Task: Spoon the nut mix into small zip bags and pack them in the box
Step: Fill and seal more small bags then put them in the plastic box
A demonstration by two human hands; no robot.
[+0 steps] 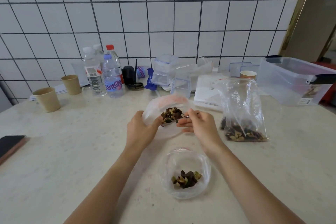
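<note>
One clear box point(298, 85) stands rigid at the worktop's point(72, 151) far right. One large supply bag point(241, 111), limp, stands right of centre. Two small zip bags: one near the front edge point(186, 172), one point(163, 107) whose mouth the left hand's point(140, 129) grip pinches; thin, slippery film, take by the rim. The right hand point(198, 123) pinches one loaded spoon point(174, 119) at that mouth.

small zip bag point(154, 107) open, spoon point(189, 115) heaped

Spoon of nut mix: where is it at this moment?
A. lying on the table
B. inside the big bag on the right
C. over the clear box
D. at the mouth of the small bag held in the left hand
D: the right hand holds the spoon, loaded, at the opening of the small zip bag gripped by the left hand.
</note>
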